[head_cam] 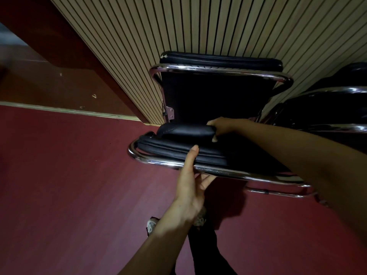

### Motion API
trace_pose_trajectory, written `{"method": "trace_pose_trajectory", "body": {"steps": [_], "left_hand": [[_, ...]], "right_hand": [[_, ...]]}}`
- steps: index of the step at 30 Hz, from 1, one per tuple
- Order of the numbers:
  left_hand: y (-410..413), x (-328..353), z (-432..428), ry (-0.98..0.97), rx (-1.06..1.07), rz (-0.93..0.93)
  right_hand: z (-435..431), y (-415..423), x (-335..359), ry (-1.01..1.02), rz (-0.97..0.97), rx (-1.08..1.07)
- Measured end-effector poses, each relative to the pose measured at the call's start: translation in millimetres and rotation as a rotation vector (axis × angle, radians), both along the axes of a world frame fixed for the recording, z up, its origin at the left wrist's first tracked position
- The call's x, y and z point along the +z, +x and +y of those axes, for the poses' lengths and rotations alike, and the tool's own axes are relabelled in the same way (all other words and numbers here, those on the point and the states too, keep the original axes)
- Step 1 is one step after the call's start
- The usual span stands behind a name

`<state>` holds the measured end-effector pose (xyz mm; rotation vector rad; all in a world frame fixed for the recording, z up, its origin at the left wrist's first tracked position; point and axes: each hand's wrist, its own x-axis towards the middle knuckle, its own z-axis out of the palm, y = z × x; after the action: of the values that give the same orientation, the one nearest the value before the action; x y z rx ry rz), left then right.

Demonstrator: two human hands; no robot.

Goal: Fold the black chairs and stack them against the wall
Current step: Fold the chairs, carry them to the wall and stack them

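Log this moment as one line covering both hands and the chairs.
left hand: grips held chair by chrome frame | right hand: grips its padded edge | second chair: folded, against slatted wall | held chair: not yet stacked

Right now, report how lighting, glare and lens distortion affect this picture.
Head view: dim light, so the held chair and the chair at the wall merge into black; glare streaks the chrome tube; the wide lens bends the wall slats; the left edge is smeared.
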<state>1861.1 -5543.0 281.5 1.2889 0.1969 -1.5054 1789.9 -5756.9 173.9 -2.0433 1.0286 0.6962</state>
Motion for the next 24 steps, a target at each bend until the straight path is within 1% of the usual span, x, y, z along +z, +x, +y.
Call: {"method": "trace_pose_trajectory", "body": {"steps": [2, 4, 5, 8, 10, 12, 14, 16, 18, 22, 24], "left_hand": [[-2.9, -0.4, -0.4, -0.007, 0.008, -0.017], [-5.3, 0.6, -4.8, -0.004, 0.024, -0.017], [-5.4, 0.4, -8.7, 0.003, 0.036, -0.008], [-1.8, -3.5, -25.4, -0.008, 0.030, -0.006], [0.4, -5.8, -39.9, -0.021, 0.039, -0.004], [2.3, -8.5, -57.9, -0.031, 0.054, -0.001], [4.0, -12.8, -78.3, -0.032, 0.067, 0.002], [5.0, -15.7, -97.3, -0.029, 0.068, 0.013], [7.5, -17.4, -113.6, -0.018, 0.075, 0.015], [15.4, -23.2, -139.3, -0.010, 0.073, 0.015], [17.2, -23.7, -144.6, 0.001, 0.048, -0.003]], "right_hand": [[-2.8, 2.7, 16.9, 0.049, -0.018, -0.006], [-6.4, -2.2, 40.7, 0.099, -0.082, -0.057], [-7.0, -9.5, 53.6, 0.093, -0.124, -0.086], [1.1, -46.6, 93.9, -0.005, -0.213, -0.177], [13.1, -80.3, 115.6, -0.077, -0.229, -0.253], [26.5, -113.6, 127.0, -0.117, -0.238, -0.388], [38.9, -136.4, 126.6, -0.165, -0.265, -0.544], [46.5, -146.1, 117.8, -0.209, -0.354, -0.648], [43.4, -147.0, 104.6, -0.246, -0.429, -0.671], [20.1, -144.4, 80.1, -0.315, -0.436, -0.702], [17.1, -138.6, 82.0, -0.402, -0.442, -0.716]]}}
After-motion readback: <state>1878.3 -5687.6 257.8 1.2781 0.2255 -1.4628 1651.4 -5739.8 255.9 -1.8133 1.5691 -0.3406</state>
